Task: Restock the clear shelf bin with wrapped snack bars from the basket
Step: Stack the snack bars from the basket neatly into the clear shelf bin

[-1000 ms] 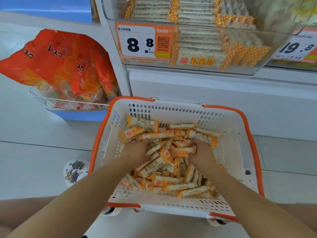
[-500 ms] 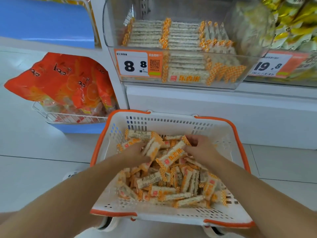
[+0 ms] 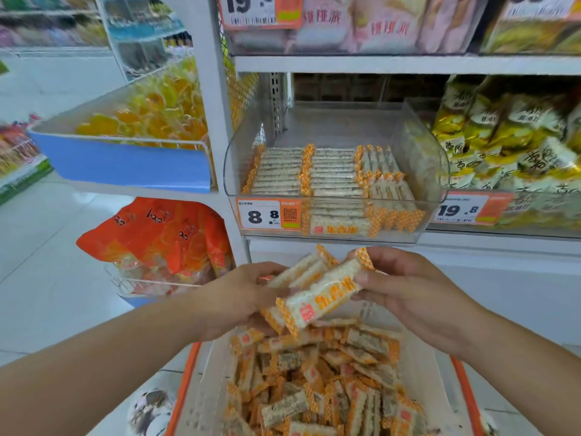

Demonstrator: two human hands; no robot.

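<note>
Both hands hold a small bundle of wrapped snack bars (image 3: pixel 317 294), white with orange checked ends, lifted above the basket. My left hand (image 3: pixel 239 297) grips the bundle's lower left end. My right hand (image 3: pixel 405 287) pinches its upper right end. Below them the white basket with an orange rim (image 3: pixel 185 391) holds a loose heap of several more bars (image 3: pixel 317 385). The clear shelf bin (image 3: pixel 421 165) stands just behind and above the hands, with neat rows of the same bars across its floor and an 8.8 price tag (image 3: pixel 267 215) on its front.
An orange bag of sweets (image 3: pixel 157 237) lies in a wire tray at the left, under a blue-fronted tray of yellow sweets (image 3: pixel 125 162). Yellow snack packs (image 3: pixel 509 143) fill the bin to the right. A white shelf (image 3: pixel 408 66) overhangs the clear bin. White floor tiles lie to the left.
Both hands have risen out of the basket with a bundle of bars, from digging in the heap to holding it up in front of the shelf bin. The view has tilted upward.
</note>
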